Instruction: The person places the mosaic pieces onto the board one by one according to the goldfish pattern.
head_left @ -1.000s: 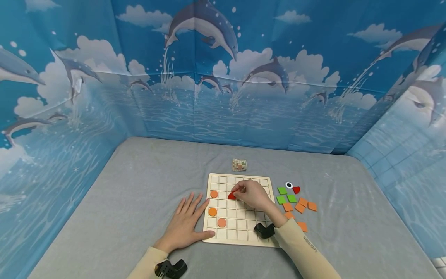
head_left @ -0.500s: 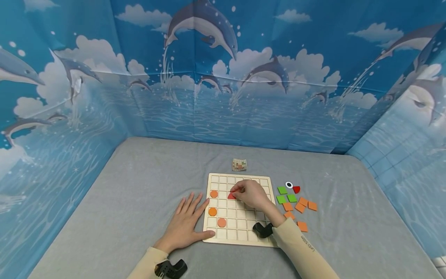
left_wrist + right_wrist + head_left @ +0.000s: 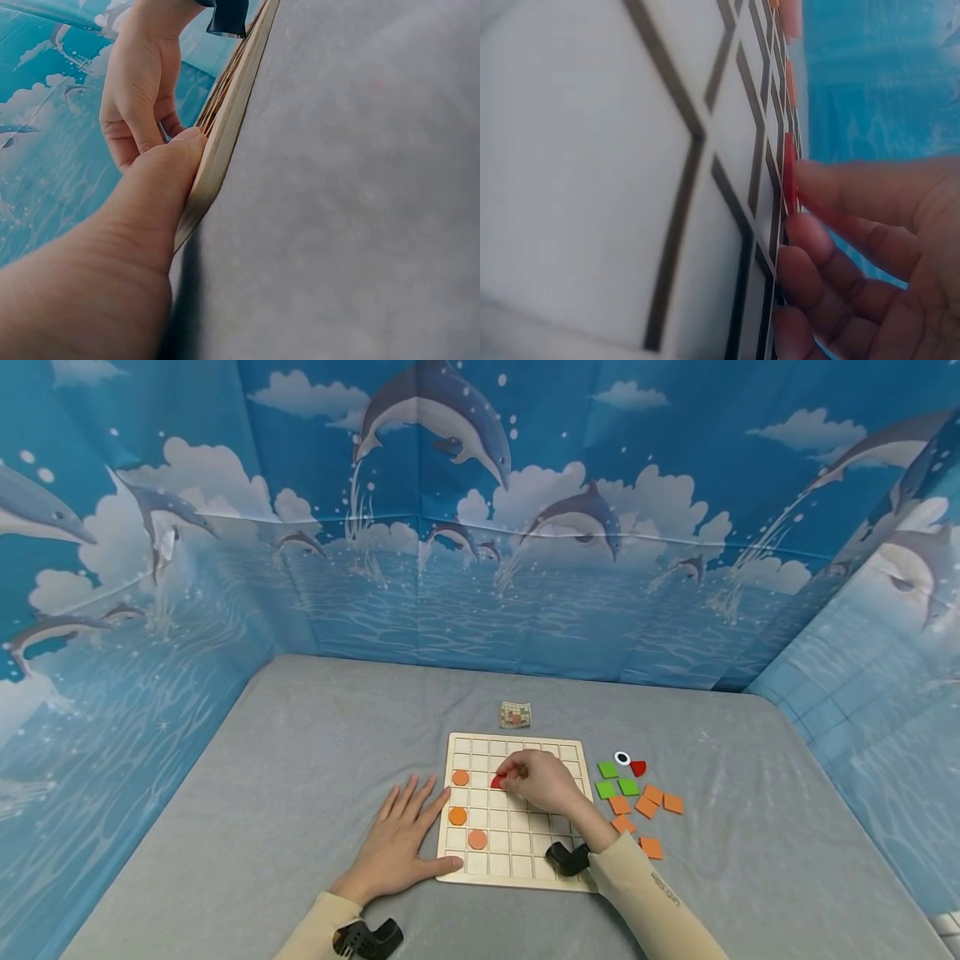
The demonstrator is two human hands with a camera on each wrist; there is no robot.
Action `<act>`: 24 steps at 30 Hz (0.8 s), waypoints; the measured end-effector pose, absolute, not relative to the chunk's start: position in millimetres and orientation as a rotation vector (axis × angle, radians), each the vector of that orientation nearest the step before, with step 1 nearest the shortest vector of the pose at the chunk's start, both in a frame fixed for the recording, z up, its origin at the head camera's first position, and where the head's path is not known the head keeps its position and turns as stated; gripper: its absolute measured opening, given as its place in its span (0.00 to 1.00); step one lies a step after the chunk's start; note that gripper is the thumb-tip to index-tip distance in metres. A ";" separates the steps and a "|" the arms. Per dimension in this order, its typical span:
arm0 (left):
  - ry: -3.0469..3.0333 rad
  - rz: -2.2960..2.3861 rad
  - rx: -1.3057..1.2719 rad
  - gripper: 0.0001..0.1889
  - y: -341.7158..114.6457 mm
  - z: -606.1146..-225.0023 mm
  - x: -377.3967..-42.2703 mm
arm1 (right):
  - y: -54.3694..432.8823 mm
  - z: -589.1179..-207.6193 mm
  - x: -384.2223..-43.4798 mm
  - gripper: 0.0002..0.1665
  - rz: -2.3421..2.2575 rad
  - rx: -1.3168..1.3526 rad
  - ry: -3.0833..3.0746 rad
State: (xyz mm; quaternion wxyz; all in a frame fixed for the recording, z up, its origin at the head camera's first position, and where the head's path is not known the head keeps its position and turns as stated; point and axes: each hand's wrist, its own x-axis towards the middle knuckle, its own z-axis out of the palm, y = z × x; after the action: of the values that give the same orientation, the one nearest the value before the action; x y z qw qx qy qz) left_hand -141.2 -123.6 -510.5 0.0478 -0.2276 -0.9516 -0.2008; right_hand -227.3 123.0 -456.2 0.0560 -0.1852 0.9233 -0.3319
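A square wooden grid board (image 3: 517,887) lies on the grey cloth. My right hand (image 3: 546,781) is over its upper middle and pinches a small flat red piece (image 3: 497,783) with thumb and curled fingers. In the right wrist view the red piece (image 3: 790,172) stands out at the grid's surface, under the thumb; fingers hide part of its outline. My left hand (image 3: 401,841) lies flat with fingers spread at the board's left side. Its thumb (image 3: 169,161) rests on the board's edge. Several orange discs (image 3: 477,839) sit in cells on the left.
Right of the board lie green squares (image 3: 627,787), several orange squares (image 3: 672,804), a red quarter-round piece (image 3: 637,767) and a white ring-like disc with a black centre (image 3: 622,758). A small patterned card (image 3: 515,715) is behind the board. A dolphin-print curtain (image 3: 480,593) surrounds the table.
The right fingers have shifted very slightly at the red piece, and a little less of it shows now. The left hand and the board have stayed put.
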 end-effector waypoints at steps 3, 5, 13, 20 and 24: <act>-2.906 -0.618 -0.688 0.50 -123.7 -510.9 -141.2 | 124.2 -456.6 -225.1 0.03 -1.019 -0.564 2.804; -2.902 -0.611 -0.689 0.50 -123.8 -511.6 -141.4 | 125.7 -457.0 -223.5 0.02 -1.025 -0.568 2.805; -2.877 -0.599 -0.704 0.50 -124.6 -512.9 -141.8 | 142.9 -459.8 -215.6 0.03 -1.077 -0.649 2.858; -2.859 -0.622 -0.713 0.50 -125.6 -513.4 -142.2 | 175.5 -460.6 -203.5 0.04 -1.136 -0.595 2.901; -2.864 -0.624 -0.717 0.50 -125.7 -512.8 -142.3 | 196.2 -459.4 -195.0 0.04 -1.139 -0.477 2.926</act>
State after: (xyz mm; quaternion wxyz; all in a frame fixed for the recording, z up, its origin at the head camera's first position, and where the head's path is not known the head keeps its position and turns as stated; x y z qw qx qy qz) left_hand -142.3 -125.7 -512.8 0.0618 -0.2372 -0.9473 -0.2064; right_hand -195.0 196.2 -459.4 -0.0173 -0.1502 0.9212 -0.3584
